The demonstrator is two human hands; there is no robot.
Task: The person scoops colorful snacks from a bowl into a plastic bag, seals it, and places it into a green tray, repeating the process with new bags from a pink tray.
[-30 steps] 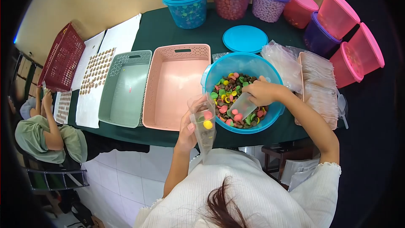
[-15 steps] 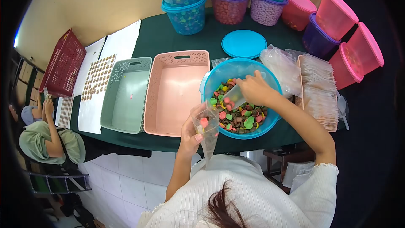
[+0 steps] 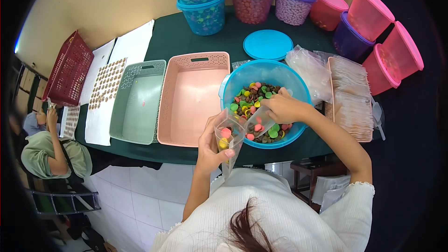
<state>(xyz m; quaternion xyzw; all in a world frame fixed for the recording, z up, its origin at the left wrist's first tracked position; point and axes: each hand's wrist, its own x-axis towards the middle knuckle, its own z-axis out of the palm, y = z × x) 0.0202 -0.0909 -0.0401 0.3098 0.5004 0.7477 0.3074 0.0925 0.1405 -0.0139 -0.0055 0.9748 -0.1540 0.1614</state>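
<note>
My left hand [image 3: 208, 150] is closed around a clear plastic bag [image 3: 237, 136], held upright at the near-left rim of the blue tub [image 3: 302, 84]. Pink, yellow and brown round pieces show inside the bag. A clear scoop [image 3: 267, 120] is gripped in my right hand [image 3: 287, 107] over the tub, tilted with its mouth low and toward the bag. Pink pieces lie in the scoop. Brown, green, yellow and pink button-shaped candies [image 3: 254, 94] cover the tub's bottom. My right fingertips are partly hidden behind the hand.
Left of the tub stand a pink basket [image 3: 191, 100] and a grey-green basket [image 3: 135, 107]. A blue lid [image 3: 268, 44] and plastic bags [image 3: 308, 74] lie behind it. Filled packets [image 3: 350, 98] sit at right. A person in green [image 3: 56, 156] works at far left.
My right hand has turned and brought the scoop down and nearer the bag. More pieces, including yellow ones, now show in the bag. The whole view has shifted slightly.
</note>
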